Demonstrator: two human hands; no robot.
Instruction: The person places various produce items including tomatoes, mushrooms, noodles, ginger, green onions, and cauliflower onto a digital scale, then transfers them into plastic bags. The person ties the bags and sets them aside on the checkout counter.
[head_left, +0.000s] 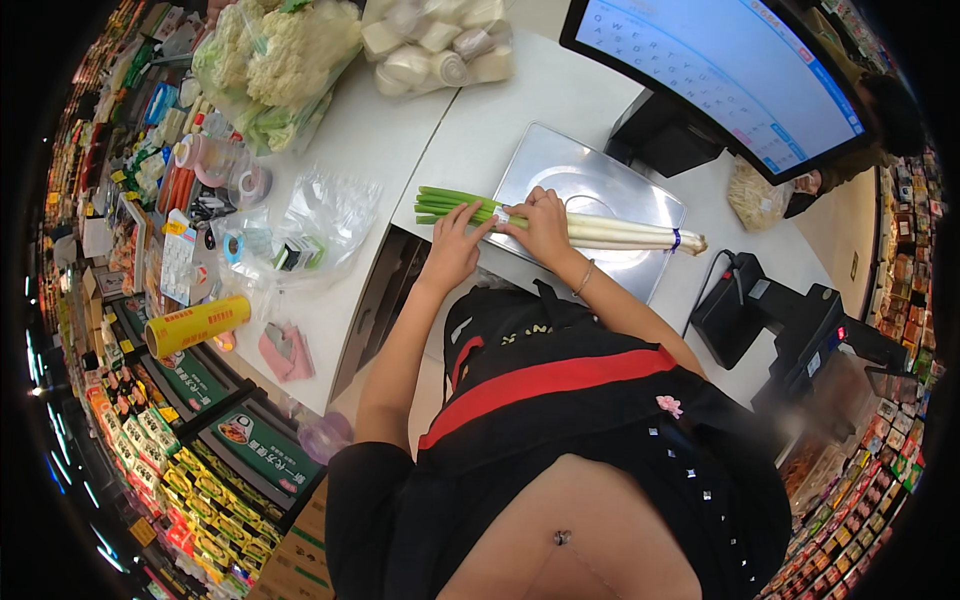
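A bundle of long green onions (622, 232) lies across the metal pan of a weighing scale (637, 276). Its green ends point left past the pan, and a purple band (676, 240) ties the white root end. On the green part sits a small white label (501, 215) bearing writing. My left hand (453, 251) has its fingers over the greens, with fingertips at the label's left edge. Just right of the label, my right hand (541, 229) bends its fingers over the stalks and touches the label. The undersides of both hands' grip are hidden.
Bagged cauliflower (292, 60) and a bag of pale rolls (439, 45) lie beyond. Clear plastic bags (330, 214) and a yellow film roll (199, 325) are left. A monitor (712, 82), bagged sprouts (757, 196), another person's sleeve (847, 174) and a black device (795, 307) are right.
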